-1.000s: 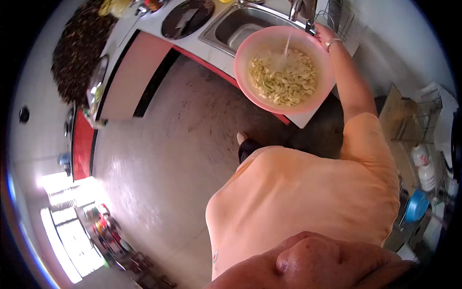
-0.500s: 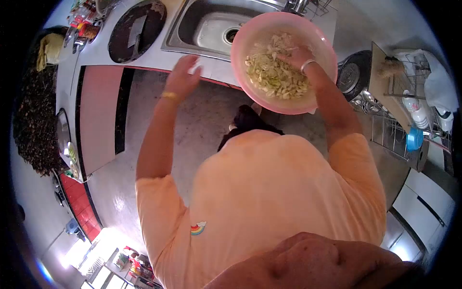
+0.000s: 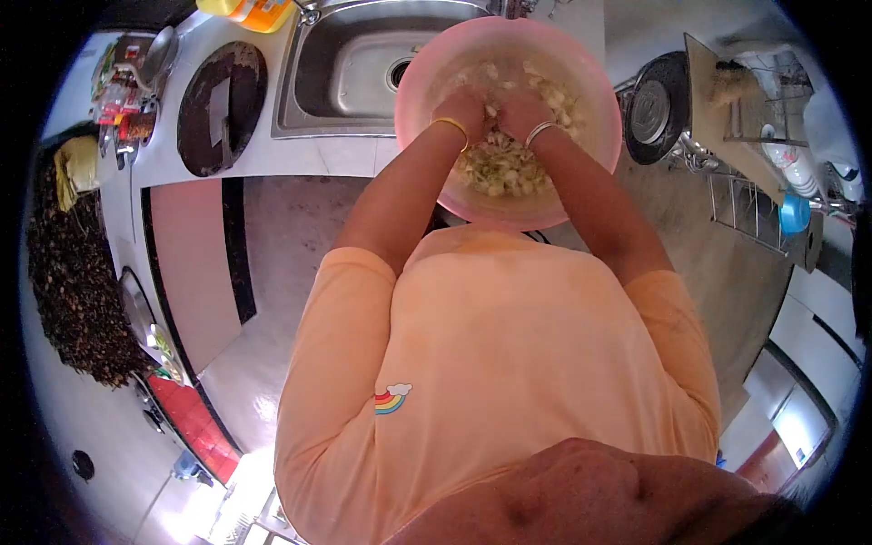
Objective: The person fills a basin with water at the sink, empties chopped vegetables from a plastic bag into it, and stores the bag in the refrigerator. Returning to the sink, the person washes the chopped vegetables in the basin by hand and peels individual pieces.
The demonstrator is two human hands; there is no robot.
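Note:
A pink plastic basin at the counter's front edge holds pale, yellowish-green chopped pieces, which look like vegetables in cloudy water. Both of my hands are down inside it, side by side among the pieces. My left hand, with a yellow band on the wrist, is on the left. Close beside it is my right hand, wearing a pale bangle. The fingers of both hands are hidden among the pieces, so their grip does not show.
Left of the basin is a steel sink. Further left, a cleaver lies on a round dark chopping board. A yellow-orange bottle stands behind the sink. To the right are a dark round pan and a wire rack.
My left hand has come from above the counter's front edge into the basin, beside my right hand. The view has shifted, bringing the yellow-orange bottle into sight.

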